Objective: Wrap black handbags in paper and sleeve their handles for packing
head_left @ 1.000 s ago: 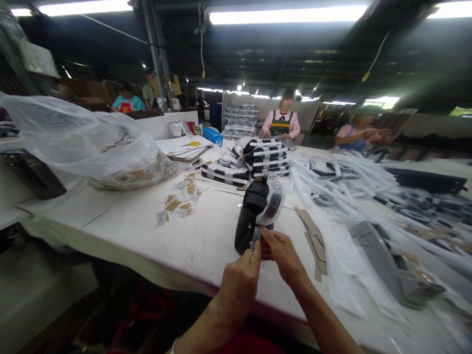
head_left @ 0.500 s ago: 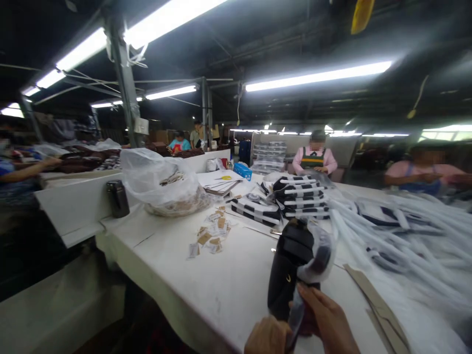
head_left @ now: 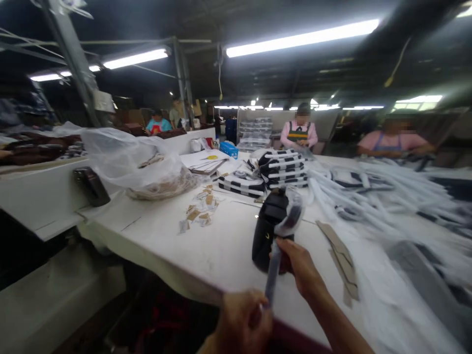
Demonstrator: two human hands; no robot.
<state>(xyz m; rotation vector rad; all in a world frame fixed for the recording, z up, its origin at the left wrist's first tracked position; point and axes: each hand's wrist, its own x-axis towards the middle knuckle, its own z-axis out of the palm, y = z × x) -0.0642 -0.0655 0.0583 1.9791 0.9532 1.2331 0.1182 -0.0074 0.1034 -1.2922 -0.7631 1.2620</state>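
The black, rounded bag of leather-like material with a gold-coloured clasp stands on the white-covered tabletop, beyond the hands. It looks light and rather stiff, so I judge its sides suitable for holding; the grey strip in translucent plastic wrapping seems soft and slippery, better pinched firmly. The hands are apart: the left hand, blurred, closes on the strip's lower end; the right hand pinches it beside the bag. From left to right lie a translucent plastic sack, small brown and white tags, stacked black-and-white striped bundles limiting space behind, flat brown cardboard pieces, and long white strips.
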